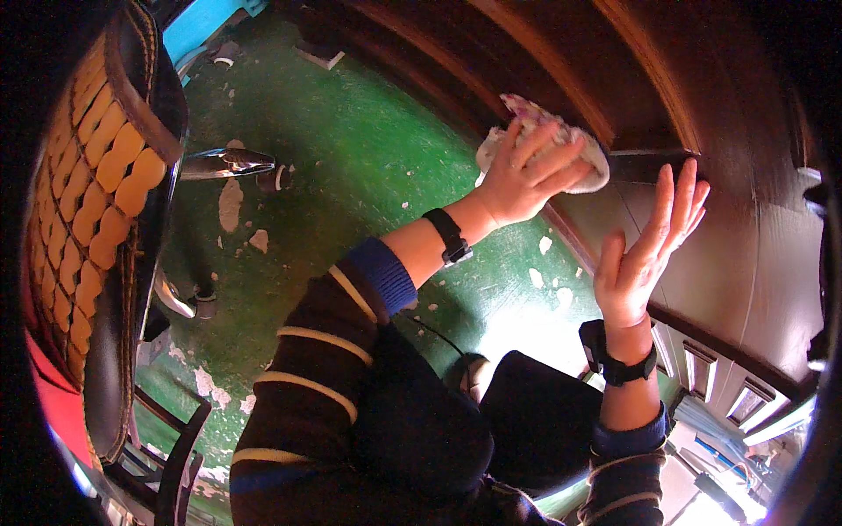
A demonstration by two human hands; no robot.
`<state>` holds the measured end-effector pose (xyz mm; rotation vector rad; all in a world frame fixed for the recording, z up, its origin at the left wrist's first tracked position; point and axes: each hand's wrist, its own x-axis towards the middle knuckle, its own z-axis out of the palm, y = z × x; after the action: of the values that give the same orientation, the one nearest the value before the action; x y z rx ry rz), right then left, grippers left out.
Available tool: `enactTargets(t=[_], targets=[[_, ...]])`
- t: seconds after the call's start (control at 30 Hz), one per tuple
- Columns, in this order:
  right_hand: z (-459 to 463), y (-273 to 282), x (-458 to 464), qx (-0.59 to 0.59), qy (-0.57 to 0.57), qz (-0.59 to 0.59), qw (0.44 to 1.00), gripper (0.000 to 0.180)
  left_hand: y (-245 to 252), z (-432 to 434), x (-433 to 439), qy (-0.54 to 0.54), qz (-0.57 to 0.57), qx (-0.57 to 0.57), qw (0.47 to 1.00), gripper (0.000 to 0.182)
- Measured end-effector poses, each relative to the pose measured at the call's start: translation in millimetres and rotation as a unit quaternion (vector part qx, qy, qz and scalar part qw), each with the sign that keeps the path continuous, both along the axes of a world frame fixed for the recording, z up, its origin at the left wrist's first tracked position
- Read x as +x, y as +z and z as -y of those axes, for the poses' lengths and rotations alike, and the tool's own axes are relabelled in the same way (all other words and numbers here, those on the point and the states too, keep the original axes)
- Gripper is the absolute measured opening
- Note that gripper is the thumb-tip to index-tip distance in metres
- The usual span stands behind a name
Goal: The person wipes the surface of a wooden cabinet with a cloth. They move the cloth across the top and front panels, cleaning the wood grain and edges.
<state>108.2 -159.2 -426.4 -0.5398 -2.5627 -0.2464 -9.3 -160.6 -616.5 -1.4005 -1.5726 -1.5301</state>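
My left hand (526, 174) presses a crumpled, patterned cloth (589, 164) with spread fingers, near the ribbed dark wooden furniture (539, 39). To its right, my right hand (648, 250) is raised with the fingers extended and nothing in it. Its fingertips are near the dark wooden panel (710, 223); whether they touch it cannot be told. Both wrists wear black bands, and the sleeves are striped.
A chair with a beaded seat cover (99, 171) stands at the left, its chrome leg (227, 163) over the worn green floor (368, 144). A dark wooden chair (177, 454) is at the lower left. White panelling (700, 371) lies at the lower right.
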Motion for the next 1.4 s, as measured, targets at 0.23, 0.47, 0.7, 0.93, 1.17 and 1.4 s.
enactTargets(t=[0.23, 0.47, 0.7, 0.93, 1.17, 1.4], targets=[[-6.6, 10.6, 11.3, -0.062, 0.045, -0.023, 0.997, 0.071, 30.5, 25.1, 14.4, -0.026, -0.112, -0.03, 0.993, 0.041], [-15.1, 20.7, 19.3, -0.068, 0.097, -0.088, 0.989, 0.061, 58.3, -13.0, 1.5, 0.035, -0.186, -0.015, 0.982, 0.047], [-14.2, 20.2, 21.4, -0.06, 0.092, -0.092, 0.99, 0.058, -16.8, 3.2, -2.5, 0.023, -0.239, -0.097, 0.966, 0.047], [-9.0, 24.0, 18.9, -0.066, 0.086, -0.086, 0.99, 0.057, -52.0, -14.2, -6.6, 0.086, -0.325, -0.057, 0.94, 0.057], [1.6, 29.8, 15.5, -0.059, 0.091, -0.085, 0.99, 0.055, -70.2, 22.0, -41.7, -0.153, -0.291, -0.125, 0.936, 0.048], [4.0, 30.5, 11.8, -0.054, 0.097, -0.075, 0.991, 0.051, -30.9, 68.6, -39.6, -0.197, -0.173, -0.156, 0.952, 0.038]])
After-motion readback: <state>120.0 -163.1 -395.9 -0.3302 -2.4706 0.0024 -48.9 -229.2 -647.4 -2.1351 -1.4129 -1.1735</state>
